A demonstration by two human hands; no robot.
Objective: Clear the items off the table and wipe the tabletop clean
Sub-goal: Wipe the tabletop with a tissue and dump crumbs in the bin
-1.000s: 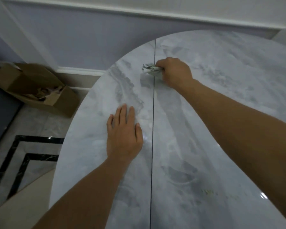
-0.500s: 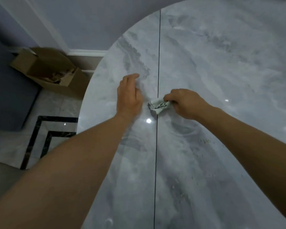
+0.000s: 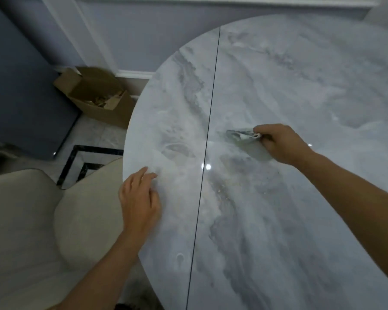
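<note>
Our right hand (image 3: 280, 143) has its grip closed on a crumpled grey-white cloth (image 3: 242, 135) pressed to the grey marble surface (image 3: 278, 220) — our left hand (image 3: 139, 202) lies open at its edge.

Round grey marble-patterned tabletop (image 3: 278, 220), glossy, divided by one thin dark seam (image 3: 207, 135). Crumpled pale grey-white wiping cloth (image 3: 242, 135) lies bunched and pressed flat on the surface, just right of the seam. Fine yellowish crumbs (image 3: 222, 191) sit beside the seam, nearer than the cloth.

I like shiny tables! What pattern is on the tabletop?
Grey-and-white marble swirls on the tabletop, seen from the head view.
</note>
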